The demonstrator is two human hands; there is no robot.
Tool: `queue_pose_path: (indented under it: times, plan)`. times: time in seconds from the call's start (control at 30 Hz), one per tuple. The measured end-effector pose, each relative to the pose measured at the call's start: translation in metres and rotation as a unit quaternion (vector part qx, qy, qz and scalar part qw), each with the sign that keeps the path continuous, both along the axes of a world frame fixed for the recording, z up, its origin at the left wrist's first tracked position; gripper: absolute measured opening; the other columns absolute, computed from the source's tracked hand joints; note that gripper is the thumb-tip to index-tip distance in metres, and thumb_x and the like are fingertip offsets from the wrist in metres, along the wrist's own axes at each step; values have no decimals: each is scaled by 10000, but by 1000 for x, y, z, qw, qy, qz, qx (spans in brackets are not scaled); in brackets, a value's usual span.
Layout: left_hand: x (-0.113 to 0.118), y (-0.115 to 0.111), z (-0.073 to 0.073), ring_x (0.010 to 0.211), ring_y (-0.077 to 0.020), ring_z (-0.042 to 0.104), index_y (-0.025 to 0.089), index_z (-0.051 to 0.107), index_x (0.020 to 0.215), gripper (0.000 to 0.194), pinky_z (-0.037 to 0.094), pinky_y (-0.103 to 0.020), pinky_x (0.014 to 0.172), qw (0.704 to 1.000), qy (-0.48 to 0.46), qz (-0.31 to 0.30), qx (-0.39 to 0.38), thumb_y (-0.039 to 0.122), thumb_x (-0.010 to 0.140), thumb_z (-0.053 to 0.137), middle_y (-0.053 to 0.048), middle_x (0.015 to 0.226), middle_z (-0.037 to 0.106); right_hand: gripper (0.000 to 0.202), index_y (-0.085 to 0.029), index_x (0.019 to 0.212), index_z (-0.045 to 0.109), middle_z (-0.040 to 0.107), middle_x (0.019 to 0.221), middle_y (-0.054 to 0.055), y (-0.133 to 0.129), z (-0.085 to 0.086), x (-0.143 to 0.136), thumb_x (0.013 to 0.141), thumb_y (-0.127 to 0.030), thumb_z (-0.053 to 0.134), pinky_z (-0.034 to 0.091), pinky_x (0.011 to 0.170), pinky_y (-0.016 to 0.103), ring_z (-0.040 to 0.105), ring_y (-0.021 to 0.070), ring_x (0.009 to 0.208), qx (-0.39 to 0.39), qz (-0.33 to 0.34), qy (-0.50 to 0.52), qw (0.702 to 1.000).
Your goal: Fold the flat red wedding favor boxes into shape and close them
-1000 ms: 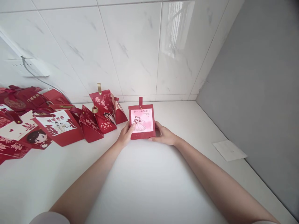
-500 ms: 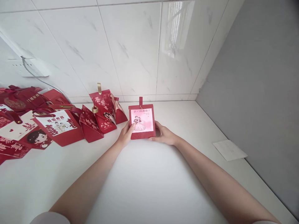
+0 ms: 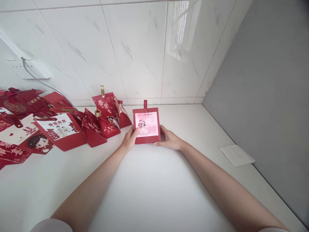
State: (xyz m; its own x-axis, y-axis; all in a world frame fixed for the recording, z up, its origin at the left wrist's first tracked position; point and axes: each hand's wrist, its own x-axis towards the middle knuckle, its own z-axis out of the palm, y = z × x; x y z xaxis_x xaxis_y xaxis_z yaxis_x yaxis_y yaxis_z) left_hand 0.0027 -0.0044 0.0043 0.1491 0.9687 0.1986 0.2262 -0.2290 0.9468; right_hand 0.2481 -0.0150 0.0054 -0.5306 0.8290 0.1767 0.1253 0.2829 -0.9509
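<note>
Held upright between both hands is a red wedding favor box with a ribbon loop on top. Its front carries a pink panel with a drawn couple and Chinese lettering. My left hand grips the left side, thumb lying over the front panel. At the lower right corner, my right hand has its thumb along the bottom edge and its other fingers reaching behind the box. Fingers at the back are partly hidden by it.
Several red favor boxes stand to the left, among them a tall one with a gold loop and one with a white label. A socket with a cable is on the tiled wall. A white paper square lies at the right edge.
</note>
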Motion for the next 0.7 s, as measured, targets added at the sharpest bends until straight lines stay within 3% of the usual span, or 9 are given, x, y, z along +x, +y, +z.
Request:
queue_pose_path:
  times: [0.7]
  plan:
    - [0,-1,0,1125,-276,625,170,572,1202,553,478,-357,950,1000,15,6,-2,620,896,474,-106,1240,663,940,-249,1481,324,556,1405,106,1,-3,0,713,-451,829,433,1113,498,550,282,1276,2,0,-4,1000]
